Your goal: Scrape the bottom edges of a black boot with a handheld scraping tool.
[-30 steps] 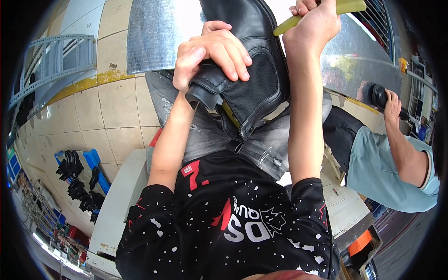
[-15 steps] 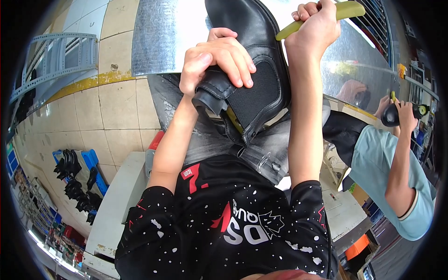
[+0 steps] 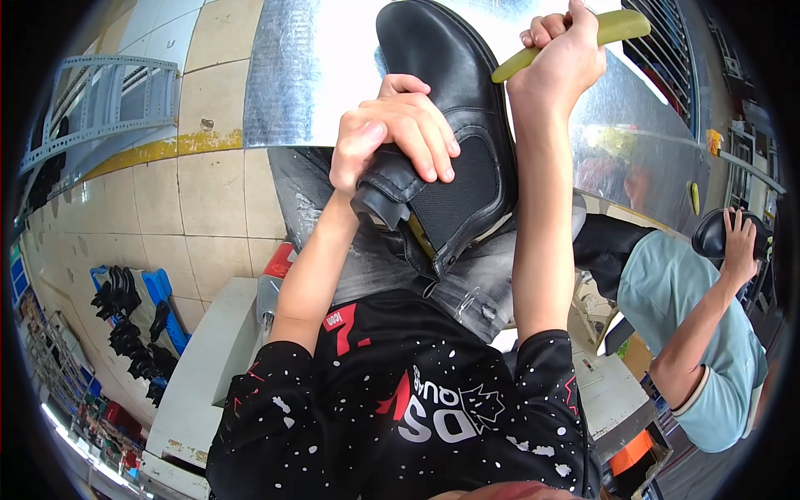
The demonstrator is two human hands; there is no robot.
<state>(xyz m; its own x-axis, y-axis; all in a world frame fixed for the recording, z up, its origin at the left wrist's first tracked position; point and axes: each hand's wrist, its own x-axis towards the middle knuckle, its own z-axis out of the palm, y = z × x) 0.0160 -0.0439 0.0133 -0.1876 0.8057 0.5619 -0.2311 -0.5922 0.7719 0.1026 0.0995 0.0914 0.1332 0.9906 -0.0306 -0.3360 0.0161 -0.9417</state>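
A black leather ankle boot (image 3: 442,62) lies sole edge to the right, its rounded toe over a shiny metal table and its opening toward my lap. Dark ribbed elastic (image 3: 467,179) fills its side panel. My left hand (image 3: 400,125) is closed round the ankle part, fingers draped over the leather. Below those fingers a folded black flap and a short black rounded piece (image 3: 379,207) stick out. In my right fist (image 3: 558,67) is a curved yellow-green bar (image 3: 625,27); its lower tip reaches the boot's right edge, and whether it touches is unclear.
The bare metal table (image 3: 283,75) spans the far side. At right a co-worker in a light blue shirt (image 3: 667,275) handles a black shoe (image 3: 711,233); another yellow-green bar (image 3: 695,198) lies nearby. A blue rack of black pieces (image 3: 133,325) stands left.
The boot and both my hands appear slightly lower in view, showing more toe. My grips are unchanged. The co-worker's bar now lies apart from their hand.
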